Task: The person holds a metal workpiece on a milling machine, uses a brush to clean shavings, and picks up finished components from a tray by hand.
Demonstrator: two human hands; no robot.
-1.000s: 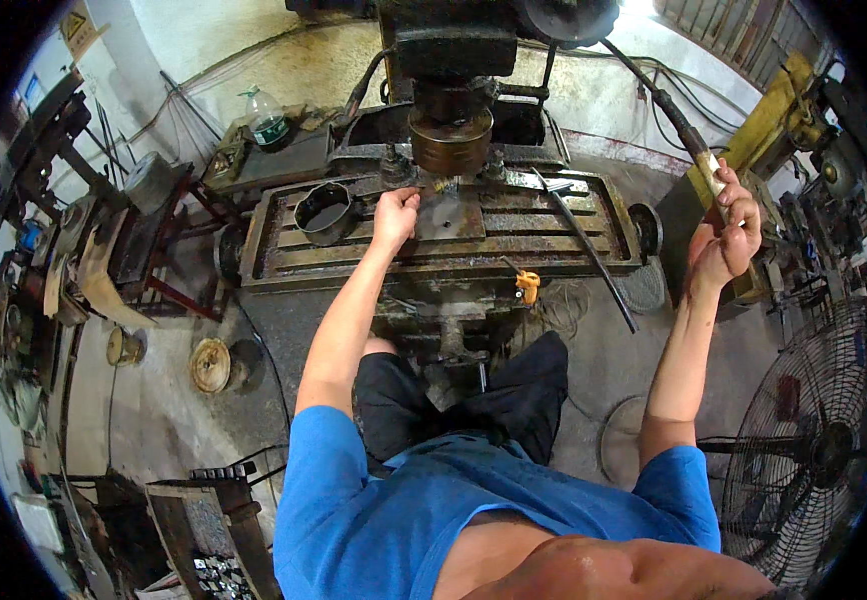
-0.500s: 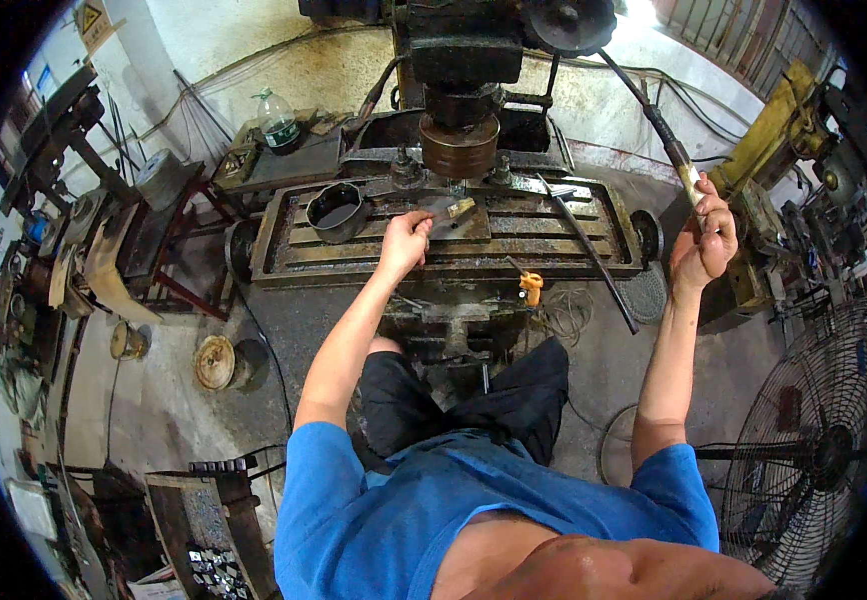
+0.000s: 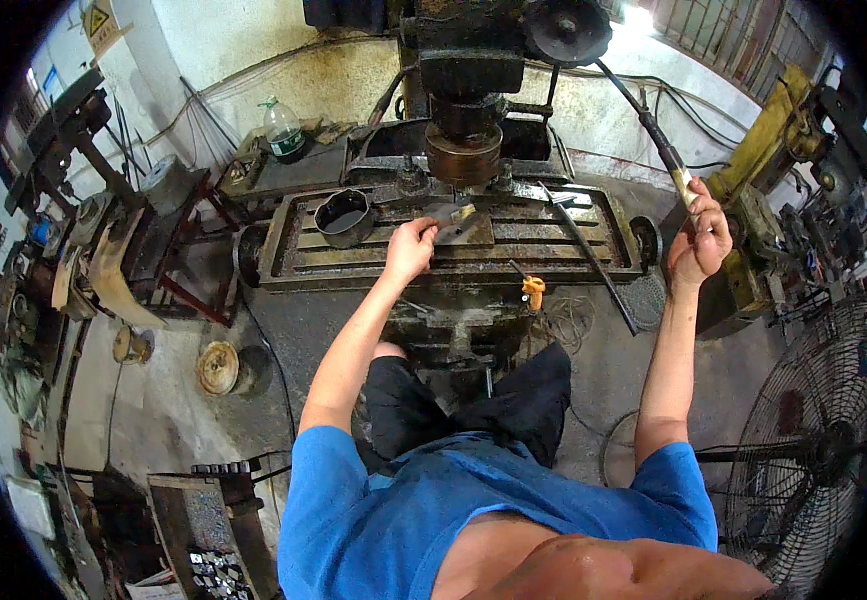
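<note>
My left hand [image 3: 412, 250] is closed in a pinch over the front of the slotted machine table [image 3: 374, 262]. From its fingers a small brush [image 3: 464, 214], blurred, points right, its pale end below the machine's round spindle head [image 3: 464, 155]. A dark pot [image 3: 345, 220] holding dark liquid stands on the table, left of this hand. Raised at the right, my right hand [image 3: 702, 240] is wrapped around the pale grip of a long lever [image 3: 666, 150], which slants up to the machine's head.
A long bar [image 3: 594, 262] lies across the table's right side and overhangs its front. An orange-handled tool [image 3: 533, 288] hangs at the front edge. A large fan [image 3: 834, 430] stands at right. A clear bottle [image 3: 282, 132] sits at back left; a round bucket [image 3: 220, 368] is on the floor.
The view has shifted slightly. My right hand and the lever grip have moved a little left and down. My left hand stays in nearly the same place, still holding the brush.
</note>
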